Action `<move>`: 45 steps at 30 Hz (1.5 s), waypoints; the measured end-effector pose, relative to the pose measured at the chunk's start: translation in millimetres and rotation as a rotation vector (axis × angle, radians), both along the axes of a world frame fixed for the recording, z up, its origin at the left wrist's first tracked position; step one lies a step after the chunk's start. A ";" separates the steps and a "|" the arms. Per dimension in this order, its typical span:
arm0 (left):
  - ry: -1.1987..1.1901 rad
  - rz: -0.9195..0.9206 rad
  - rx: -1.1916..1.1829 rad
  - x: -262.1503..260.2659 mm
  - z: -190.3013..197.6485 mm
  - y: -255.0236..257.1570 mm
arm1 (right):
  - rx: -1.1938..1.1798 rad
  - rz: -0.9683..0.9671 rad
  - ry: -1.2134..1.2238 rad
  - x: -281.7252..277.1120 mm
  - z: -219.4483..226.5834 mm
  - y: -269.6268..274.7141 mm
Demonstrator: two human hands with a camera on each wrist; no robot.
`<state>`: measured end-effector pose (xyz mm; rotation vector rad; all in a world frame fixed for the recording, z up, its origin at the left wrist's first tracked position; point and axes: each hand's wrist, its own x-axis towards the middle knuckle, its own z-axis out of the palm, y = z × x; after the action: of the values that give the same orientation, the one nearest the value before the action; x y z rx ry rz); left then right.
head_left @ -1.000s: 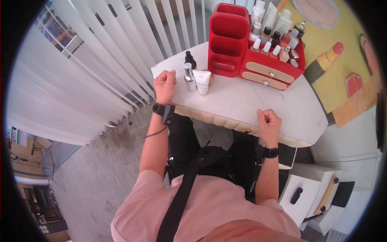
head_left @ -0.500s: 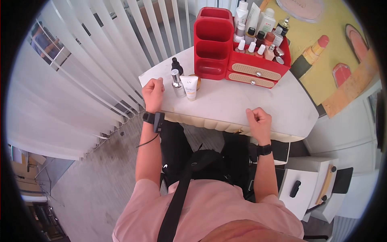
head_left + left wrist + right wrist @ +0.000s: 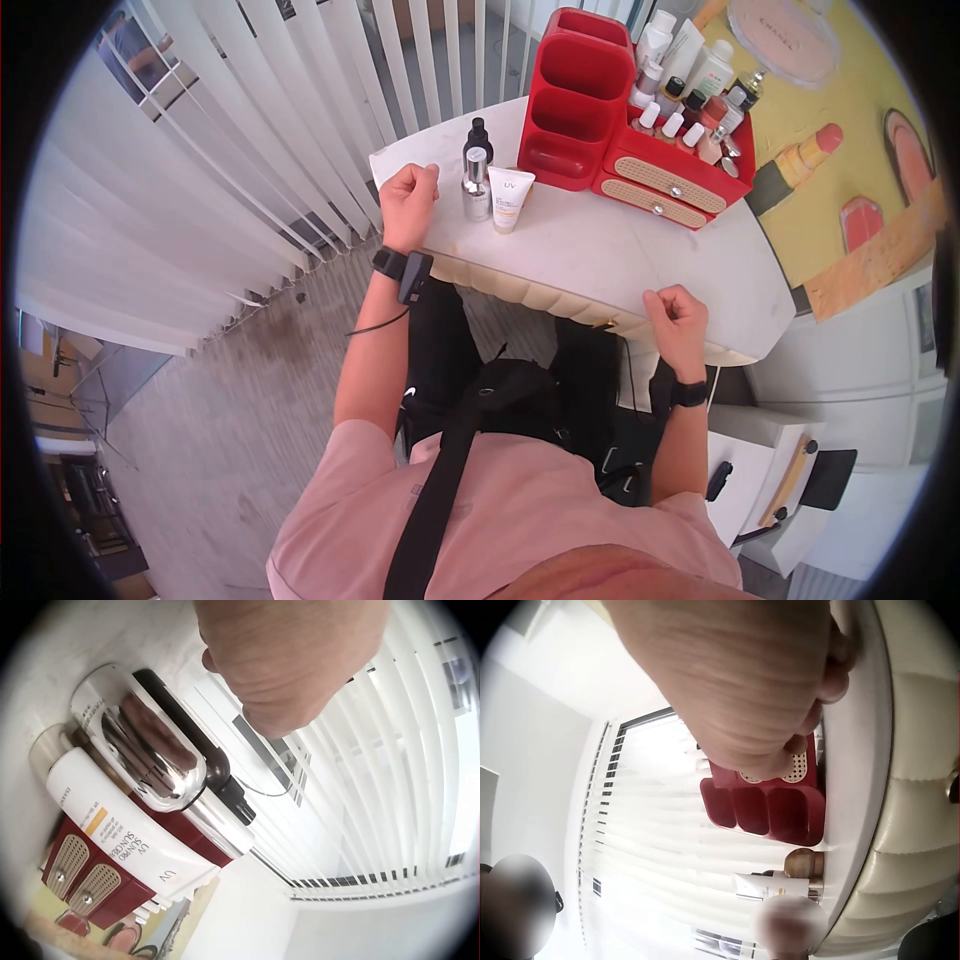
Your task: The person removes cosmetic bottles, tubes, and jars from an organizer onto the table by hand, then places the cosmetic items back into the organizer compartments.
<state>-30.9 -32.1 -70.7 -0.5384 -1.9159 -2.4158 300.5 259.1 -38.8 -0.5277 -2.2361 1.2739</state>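
At the left of the white tabletop, my left hand (image 3: 408,207) rests with curled fingers, holding nothing. Just right of it stand a silver bottle (image 3: 476,190), a black bottle (image 3: 478,140) behind it, and a white UV tube (image 3: 508,200). The left wrist view shows the silver bottle (image 3: 146,742) and tube (image 3: 127,817) beside my left hand (image 3: 292,660). My right hand (image 3: 680,325), fingers curled and empty, lies by the front edge. In the right wrist view, a round amber item (image 3: 802,864) is near the tube, beyond my right hand (image 3: 735,682).
A red organizer (image 3: 570,110) stands at the back, its right part filled with several bottles and fitted with two drawers (image 3: 650,190). White blinds (image 3: 270,130) hang at the left. A cosmetics picture (image 3: 800,150) is at the right, and a white cabinet (image 3: 770,470) stands below it.
The head view has shifted, so the tabletop and organizer appear further right than half a second ago. My right hand has turned slightly, its thumb more apart. The bottles and tube remain standing.
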 end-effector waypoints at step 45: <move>0.042 -0.008 -0.021 -4.8 -7.9 1.4 | 0.664 0.453 -0.044 -179.8 115.8 -91.7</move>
<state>-35.7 -30.8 -78.6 -0.5938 -1.9292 -2.3721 120.7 167.4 77.0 0.2124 -2.7109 0.6165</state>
